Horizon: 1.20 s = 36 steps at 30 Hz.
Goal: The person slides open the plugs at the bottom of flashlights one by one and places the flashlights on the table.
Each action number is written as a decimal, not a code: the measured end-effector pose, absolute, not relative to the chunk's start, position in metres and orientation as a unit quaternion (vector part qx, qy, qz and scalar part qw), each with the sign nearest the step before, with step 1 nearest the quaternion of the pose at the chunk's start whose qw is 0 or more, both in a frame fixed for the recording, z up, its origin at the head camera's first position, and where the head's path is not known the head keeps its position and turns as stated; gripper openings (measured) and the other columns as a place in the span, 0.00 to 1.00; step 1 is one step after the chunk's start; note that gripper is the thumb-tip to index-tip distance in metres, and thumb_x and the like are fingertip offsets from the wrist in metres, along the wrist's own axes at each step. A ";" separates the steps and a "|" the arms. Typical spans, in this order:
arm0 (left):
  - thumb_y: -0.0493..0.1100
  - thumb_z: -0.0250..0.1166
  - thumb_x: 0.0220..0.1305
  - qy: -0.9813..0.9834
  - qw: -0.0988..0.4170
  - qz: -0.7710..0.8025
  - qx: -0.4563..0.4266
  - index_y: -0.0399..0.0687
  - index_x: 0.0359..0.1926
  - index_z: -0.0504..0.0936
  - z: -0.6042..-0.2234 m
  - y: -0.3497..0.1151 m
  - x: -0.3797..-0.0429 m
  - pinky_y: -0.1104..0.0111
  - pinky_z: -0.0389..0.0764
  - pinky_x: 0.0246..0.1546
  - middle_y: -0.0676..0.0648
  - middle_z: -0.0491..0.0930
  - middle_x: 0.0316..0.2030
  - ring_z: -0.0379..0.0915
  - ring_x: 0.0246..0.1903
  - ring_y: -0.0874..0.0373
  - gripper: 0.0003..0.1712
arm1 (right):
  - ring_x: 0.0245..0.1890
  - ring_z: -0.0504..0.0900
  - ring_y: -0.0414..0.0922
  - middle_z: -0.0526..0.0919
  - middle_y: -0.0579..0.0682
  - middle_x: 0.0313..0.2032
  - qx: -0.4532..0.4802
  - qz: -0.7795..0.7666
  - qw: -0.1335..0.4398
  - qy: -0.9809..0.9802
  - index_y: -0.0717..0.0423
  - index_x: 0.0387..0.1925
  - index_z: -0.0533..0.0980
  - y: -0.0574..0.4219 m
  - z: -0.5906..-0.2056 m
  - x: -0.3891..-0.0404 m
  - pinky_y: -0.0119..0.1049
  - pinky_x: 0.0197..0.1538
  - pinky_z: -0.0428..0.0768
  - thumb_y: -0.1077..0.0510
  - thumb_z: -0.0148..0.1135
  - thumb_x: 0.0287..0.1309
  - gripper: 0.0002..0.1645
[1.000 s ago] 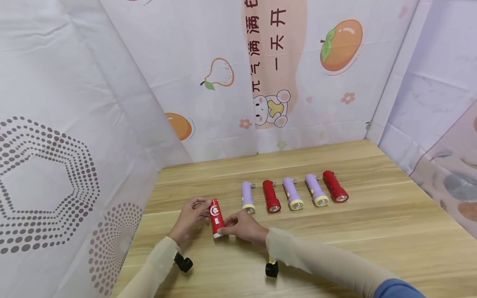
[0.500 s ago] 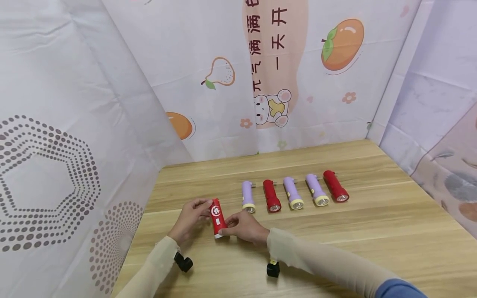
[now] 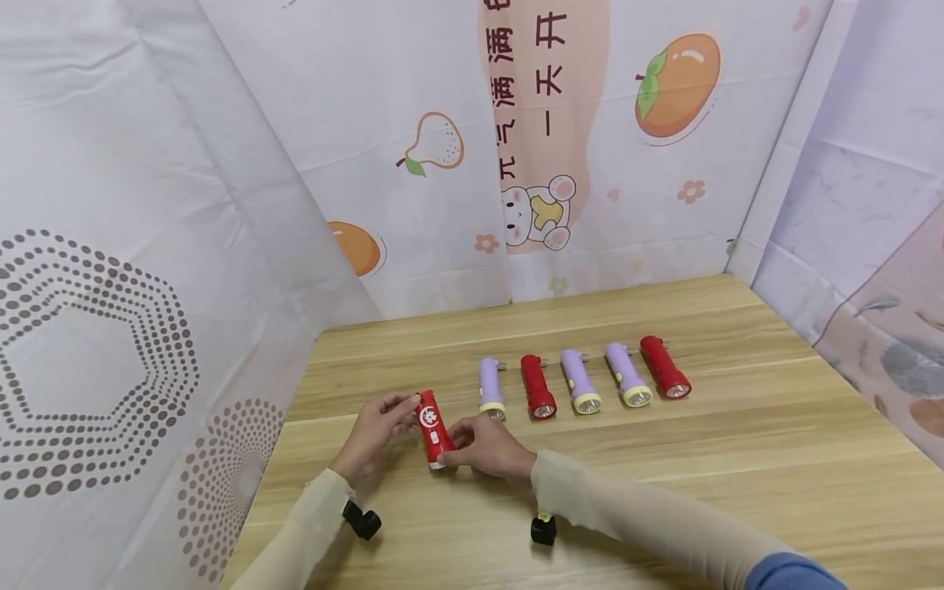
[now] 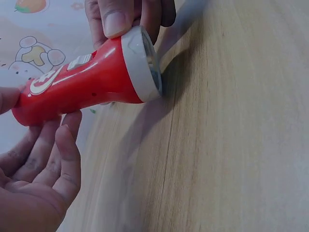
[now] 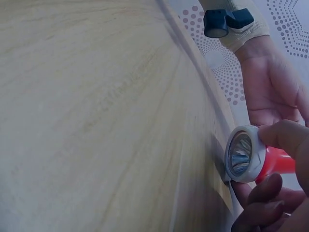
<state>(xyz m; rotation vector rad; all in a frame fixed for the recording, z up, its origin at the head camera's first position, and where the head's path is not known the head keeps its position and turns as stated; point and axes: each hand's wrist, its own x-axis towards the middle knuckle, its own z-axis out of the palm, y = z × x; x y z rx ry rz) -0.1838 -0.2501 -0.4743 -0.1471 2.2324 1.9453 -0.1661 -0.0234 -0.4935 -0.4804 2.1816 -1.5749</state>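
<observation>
A red flashlight (image 3: 432, 434) with a white rim and a white round print is held between both hands over the left part of the table. My left hand (image 3: 374, 433) pinches its tail end between thumb and fingers. At the lens end, my right hand (image 3: 488, 447) grips it with the thumb near the white rim (image 4: 139, 63). The switch (image 4: 80, 62) faces up in the left wrist view. In the right wrist view the clear lens (image 5: 240, 153) points toward the camera, with table surface below it.
To the right lies a row of several flashlights: a purple one (image 3: 490, 388), a red one (image 3: 537, 385), two more purple ones (image 3: 579, 380) and a red one (image 3: 664, 365) at the end. Their plug prongs stick out sideways. Printed cloth walls (image 3: 442, 270) border the wooden table (image 3: 664, 475).
The red flashlight has turned slightly, its lens end shifting a little to the right with my right hand. My left hand keeps its place at the tail. The row of flashlights has not moved.
</observation>
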 end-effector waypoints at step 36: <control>0.34 0.67 0.59 0.750 0.091 0.594 0.275 0.42 0.44 0.78 -0.473 -0.256 -0.167 0.59 0.79 0.42 0.40 0.79 0.43 0.76 0.42 0.48 0.11 | 0.41 0.78 0.40 0.80 0.35 0.37 -0.233 -0.493 0.147 0.825 0.44 0.40 0.77 -0.021 -0.502 -0.166 0.36 0.46 0.76 0.48 0.77 0.43 0.21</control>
